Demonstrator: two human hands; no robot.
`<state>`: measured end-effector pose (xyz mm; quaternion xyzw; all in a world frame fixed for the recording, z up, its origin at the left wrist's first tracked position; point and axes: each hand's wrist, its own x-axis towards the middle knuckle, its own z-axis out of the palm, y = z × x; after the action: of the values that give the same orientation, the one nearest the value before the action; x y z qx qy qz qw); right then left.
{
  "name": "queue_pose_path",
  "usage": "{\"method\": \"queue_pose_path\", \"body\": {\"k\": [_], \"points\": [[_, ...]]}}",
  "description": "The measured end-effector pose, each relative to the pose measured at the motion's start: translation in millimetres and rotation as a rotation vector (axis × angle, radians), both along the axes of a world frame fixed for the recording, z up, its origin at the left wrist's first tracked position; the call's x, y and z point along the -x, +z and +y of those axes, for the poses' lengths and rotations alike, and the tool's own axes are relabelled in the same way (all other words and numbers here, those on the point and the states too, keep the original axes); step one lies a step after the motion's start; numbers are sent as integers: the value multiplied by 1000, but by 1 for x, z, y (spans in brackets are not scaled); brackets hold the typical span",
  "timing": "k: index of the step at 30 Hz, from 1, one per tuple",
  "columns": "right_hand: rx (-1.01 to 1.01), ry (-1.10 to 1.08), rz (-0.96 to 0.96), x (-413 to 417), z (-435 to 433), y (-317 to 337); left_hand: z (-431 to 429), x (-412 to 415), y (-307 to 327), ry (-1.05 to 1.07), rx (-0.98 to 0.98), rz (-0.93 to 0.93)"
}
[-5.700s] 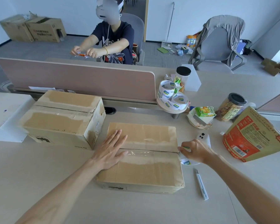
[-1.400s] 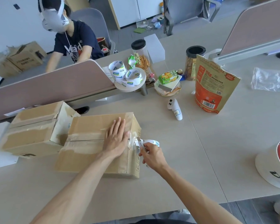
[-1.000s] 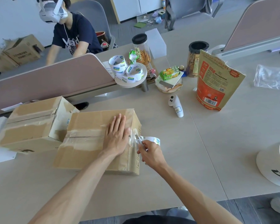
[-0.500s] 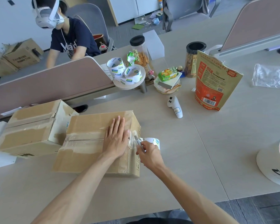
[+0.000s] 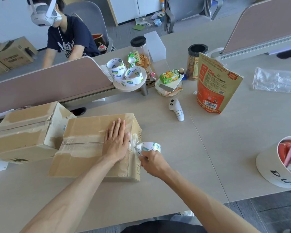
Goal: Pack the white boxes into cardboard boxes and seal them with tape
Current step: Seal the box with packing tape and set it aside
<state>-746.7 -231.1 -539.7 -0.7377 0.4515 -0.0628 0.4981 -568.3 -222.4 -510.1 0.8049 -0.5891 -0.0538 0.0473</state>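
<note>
Pressing the left hand (image 5: pixel 116 142) flat, fingers straight and together, onto the top of the closed cardboard box (image 5: pixel 84 128), near its right end and over the taped seam. Curling the right hand (image 5: pixel 154 163) just off that end of the box and pinching a thin tool (image 5: pixel 139 153), too small to name, with its tip pointing up toward the clear tape (image 5: pixel 135 145). Stretching that tape from the box's right edge across to the tape roll (image 5: pixel 152 146), just above the right hand's knuckles; not possible to tell whether resting on the surface (image 5: pixel 183 165) or hanging. Standing the box on the pale surface with its left end touching a second cardboard box (image 5: pixel 23 132), likewise taped along the top. Sharing the surface farther back with a white controller (image 5: pixel 176 110), an upright orange pouch (image 5: pixel 215 84) and a white tray (image 5: pixel 124 87) carrying more tape rolls. Facing, beyond the pink divider (image 5: pixel 49 81), another person (image 5: pixel 69 36) in a dark shirt and a headset.
</note>
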Motion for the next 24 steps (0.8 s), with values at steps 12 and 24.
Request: {"method": "queue_pose_path", "body": {"k": [12,24], "points": [[26,-213,-50,40,-13,0,0,0,3,23,-38,40],[112,-429,245,85,-67,-46,0,1,4,16,-37,18]]}}
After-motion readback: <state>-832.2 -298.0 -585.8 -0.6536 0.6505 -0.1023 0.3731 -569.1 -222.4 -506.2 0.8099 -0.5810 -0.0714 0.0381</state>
